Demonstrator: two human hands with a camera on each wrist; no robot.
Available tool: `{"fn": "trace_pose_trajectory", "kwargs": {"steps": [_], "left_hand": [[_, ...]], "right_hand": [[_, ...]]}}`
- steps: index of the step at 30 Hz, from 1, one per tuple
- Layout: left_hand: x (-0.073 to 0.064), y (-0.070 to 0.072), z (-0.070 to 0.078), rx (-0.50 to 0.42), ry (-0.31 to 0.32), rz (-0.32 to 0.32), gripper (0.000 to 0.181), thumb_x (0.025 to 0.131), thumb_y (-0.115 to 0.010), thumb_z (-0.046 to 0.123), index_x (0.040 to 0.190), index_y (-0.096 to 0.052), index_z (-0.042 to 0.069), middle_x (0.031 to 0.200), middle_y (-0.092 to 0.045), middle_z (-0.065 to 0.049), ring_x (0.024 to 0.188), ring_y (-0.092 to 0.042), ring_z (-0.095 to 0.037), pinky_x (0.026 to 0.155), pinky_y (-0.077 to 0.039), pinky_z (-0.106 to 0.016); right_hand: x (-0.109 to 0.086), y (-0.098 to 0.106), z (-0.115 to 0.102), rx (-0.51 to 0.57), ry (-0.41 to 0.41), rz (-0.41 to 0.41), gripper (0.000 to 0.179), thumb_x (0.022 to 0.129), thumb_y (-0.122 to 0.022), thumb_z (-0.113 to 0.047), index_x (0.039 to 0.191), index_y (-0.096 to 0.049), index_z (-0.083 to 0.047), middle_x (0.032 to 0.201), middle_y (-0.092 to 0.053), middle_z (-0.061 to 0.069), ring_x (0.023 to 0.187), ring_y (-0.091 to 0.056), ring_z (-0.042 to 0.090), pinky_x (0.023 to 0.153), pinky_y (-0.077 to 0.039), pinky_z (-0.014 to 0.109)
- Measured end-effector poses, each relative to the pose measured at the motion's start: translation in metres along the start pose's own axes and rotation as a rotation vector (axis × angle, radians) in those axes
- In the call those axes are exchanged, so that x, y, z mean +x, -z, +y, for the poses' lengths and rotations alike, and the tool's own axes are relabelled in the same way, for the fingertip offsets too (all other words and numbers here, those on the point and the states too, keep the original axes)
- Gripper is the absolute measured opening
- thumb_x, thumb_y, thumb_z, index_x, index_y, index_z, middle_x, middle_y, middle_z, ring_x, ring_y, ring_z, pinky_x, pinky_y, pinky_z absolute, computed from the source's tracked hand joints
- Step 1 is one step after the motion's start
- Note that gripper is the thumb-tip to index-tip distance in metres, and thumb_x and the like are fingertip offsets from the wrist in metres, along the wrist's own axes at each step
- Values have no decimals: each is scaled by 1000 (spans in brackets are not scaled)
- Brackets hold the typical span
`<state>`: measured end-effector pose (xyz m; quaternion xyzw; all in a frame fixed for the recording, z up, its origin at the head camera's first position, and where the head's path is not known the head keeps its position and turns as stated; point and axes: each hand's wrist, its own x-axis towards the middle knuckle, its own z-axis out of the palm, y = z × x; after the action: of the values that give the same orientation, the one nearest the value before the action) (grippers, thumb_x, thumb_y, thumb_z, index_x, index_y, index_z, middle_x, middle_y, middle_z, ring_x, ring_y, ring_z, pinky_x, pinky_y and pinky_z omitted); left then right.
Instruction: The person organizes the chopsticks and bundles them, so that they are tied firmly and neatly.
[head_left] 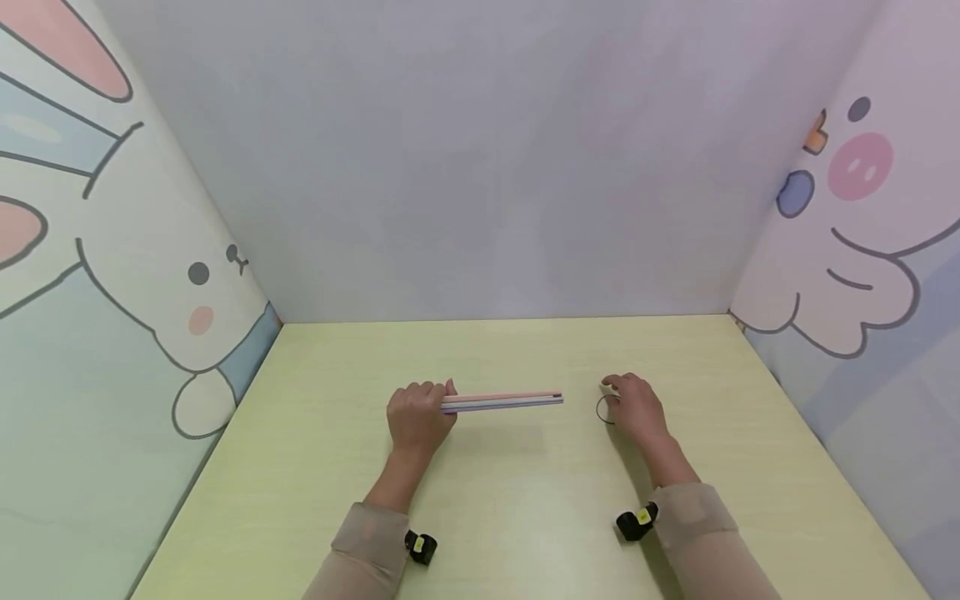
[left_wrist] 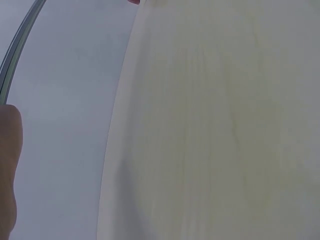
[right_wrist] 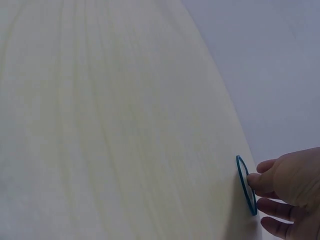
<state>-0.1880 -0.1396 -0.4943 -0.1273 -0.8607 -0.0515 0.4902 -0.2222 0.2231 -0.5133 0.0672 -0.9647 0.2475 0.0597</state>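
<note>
Low in the middle, the left hand [head_left: 417,417] grips thin sticks [head_left: 510,401], already bunched. The right hand [head_left: 637,410] pinches a ring [right_wrist: 243,183] farther right, not yet around them.

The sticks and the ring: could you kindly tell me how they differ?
The sticks are long and straight; the ring is a round loop. In the head view, the sticks look pale; the ring looks dark. The left hand holds the sticks, the right hand the ring. Both are slender.

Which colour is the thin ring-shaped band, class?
The thin band is teal, a dark blue-green; it shows best in the right wrist view.
</note>
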Motion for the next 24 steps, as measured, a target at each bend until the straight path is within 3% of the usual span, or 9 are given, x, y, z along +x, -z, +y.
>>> {"fn": "trace_pose_trajectory", "kwargs": {"steps": [12, 24], "left_hand": [[-2, -1, 2, -13, 4, -11, 33, 87, -59, 19, 55, -59, 9, 48, -53, 0, 39, -38, -16, 42, -32, -31], [-4, -1, 4, -18, -15, -22, 33, 86, -61, 18, 55, -57, 10, 47, -52, 0, 40, -38, -16, 42, -32, -31]], "right_hand": [[2, -4, 8, 23, -81, -9, 6, 94, -62, 2, 98, -67, 0, 91, -66, 15, 83, -60, 30, 72, -49, 46], [-1, -6, 12, 74, -28, -49, 16, 101, -52, 1, 113, -59, 8, 105, -62, 24, 98, -59, 40, 86, -47, 52]]}}
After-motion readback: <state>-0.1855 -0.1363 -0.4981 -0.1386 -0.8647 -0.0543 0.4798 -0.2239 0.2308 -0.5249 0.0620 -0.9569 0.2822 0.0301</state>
